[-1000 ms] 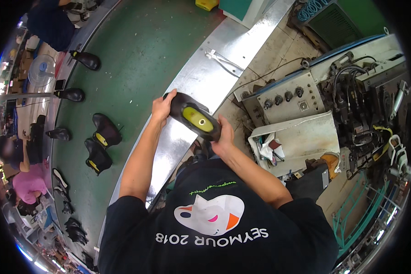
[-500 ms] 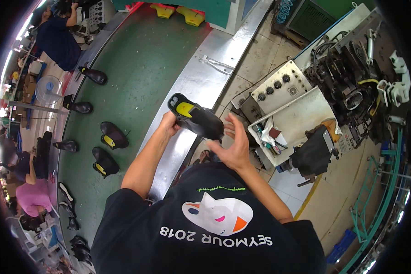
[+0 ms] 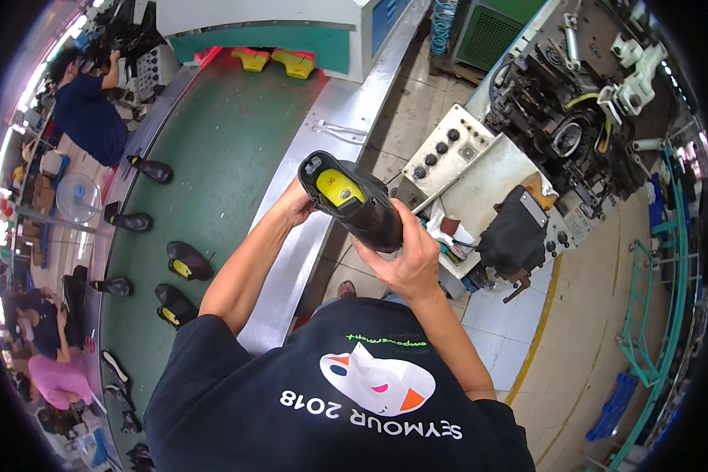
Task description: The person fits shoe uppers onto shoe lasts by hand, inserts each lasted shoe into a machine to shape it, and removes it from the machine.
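A black shoe upper [image 3: 376, 226] with a yellow shoe last [image 3: 340, 187] inside its opening is held up over the metal ledge in front of me. My left hand [image 3: 297, 203] grips it near the heel, the fingers partly hidden behind it. Around the toe end, my right hand [image 3: 413, 256] is closed, thumb beneath and fingers on the side. On the green conveyor belt to the left lie two more black uppers, one [image 3: 189, 261] just beyond the other [image 3: 175, 305], both showing yellow inside.
A steel ledge [image 3: 291, 236] borders the green belt [image 3: 236, 134]. Metal pliers [image 3: 338, 130] lie on it. Two yellow lasts [image 3: 293, 64] sit under the machine [image 3: 291, 23] ahead. At right stand a control box [image 3: 446, 145], a tray [image 3: 480, 185] and machinery. Co-workers [image 3: 90, 110] work across the belt.
My right hand has come in from open fingers and closed on the toe end of the upper. The upper has tilted, so its opening and the yellow last face me more.
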A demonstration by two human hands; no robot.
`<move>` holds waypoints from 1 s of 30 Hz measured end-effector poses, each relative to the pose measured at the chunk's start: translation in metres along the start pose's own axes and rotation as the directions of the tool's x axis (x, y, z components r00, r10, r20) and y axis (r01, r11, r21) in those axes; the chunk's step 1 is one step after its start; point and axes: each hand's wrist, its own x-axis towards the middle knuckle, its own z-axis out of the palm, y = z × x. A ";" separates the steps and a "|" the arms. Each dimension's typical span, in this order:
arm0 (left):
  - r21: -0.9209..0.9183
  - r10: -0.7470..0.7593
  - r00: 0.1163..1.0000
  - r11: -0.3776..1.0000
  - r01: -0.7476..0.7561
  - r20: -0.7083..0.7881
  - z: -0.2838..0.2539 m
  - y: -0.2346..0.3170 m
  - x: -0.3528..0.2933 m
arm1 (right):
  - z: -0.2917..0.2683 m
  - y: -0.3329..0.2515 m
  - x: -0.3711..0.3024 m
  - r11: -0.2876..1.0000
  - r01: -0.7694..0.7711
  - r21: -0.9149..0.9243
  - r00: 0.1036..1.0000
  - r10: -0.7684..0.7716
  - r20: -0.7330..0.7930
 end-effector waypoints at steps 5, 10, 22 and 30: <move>0.018 -0.026 0.993 1.000 0.024 0.118 0.018 -0.006 0.026 | -0.023 0.015 -0.001 0.999 0.036 -0.026 0.999 -0.037 -0.040; 0.117 -0.063 0.990 0.992 0.048 0.126 0.049 -0.005 0.037 | -0.041 0.040 -0.009 0.999 -0.034 -0.016 0.999 0.034 -0.033; 0.161 -0.004 0.998 0.987 0.013 -0.059 0.106 -0.009 0.055 | -0.055 0.079 -0.024 0.992 -0.103 0.074 0.989 0.111 -0.099; 0.118 0.049 0.992 0.992 -0.036 -0.117 0.109 -0.029 0.101 | -0.055 0.084 -0.026 0.984 -0.175 -0.028 0.975 0.170 -0.141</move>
